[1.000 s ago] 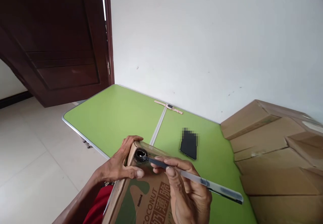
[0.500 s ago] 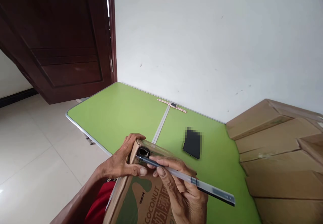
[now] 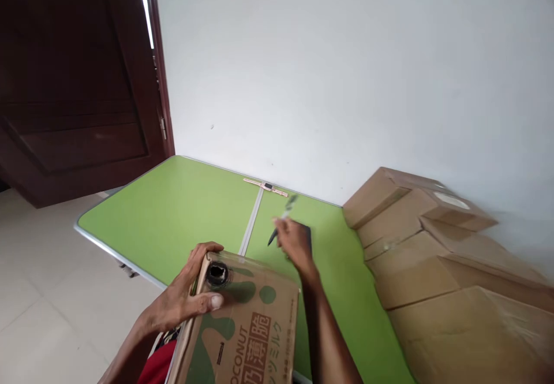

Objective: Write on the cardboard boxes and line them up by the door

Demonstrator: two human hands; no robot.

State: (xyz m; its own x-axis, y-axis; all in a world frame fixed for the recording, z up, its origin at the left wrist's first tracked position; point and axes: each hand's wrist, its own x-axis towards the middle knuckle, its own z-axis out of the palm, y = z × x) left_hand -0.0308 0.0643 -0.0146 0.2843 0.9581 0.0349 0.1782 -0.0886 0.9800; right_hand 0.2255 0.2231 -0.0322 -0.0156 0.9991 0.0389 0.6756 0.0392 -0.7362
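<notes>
Left hand (image 3: 186, 302) grips the near-left corner of the printed carton (image 3: 251, 326), thumb beside its dark round hole (image 3: 217, 273). The carton rests on the near edge of the green table (image 3: 173, 211). Right hand (image 3: 295, 243) is out over the table, fingers closed on a pen (image 3: 280, 223), blurred. A dark phone (image 3: 307, 235) is half hidden behind that hand. Wristwatch (image 3: 265, 186) lies by the wall. Stacked cardboard boxes (image 3: 433, 245) crowd the table's right side; a dark door (image 3: 64, 84) is at far left.

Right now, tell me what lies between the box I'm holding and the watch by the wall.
Head view: only bare green table and its grey seam run from the box to the watch. The right hand with the pen sits beside that stretch.
</notes>
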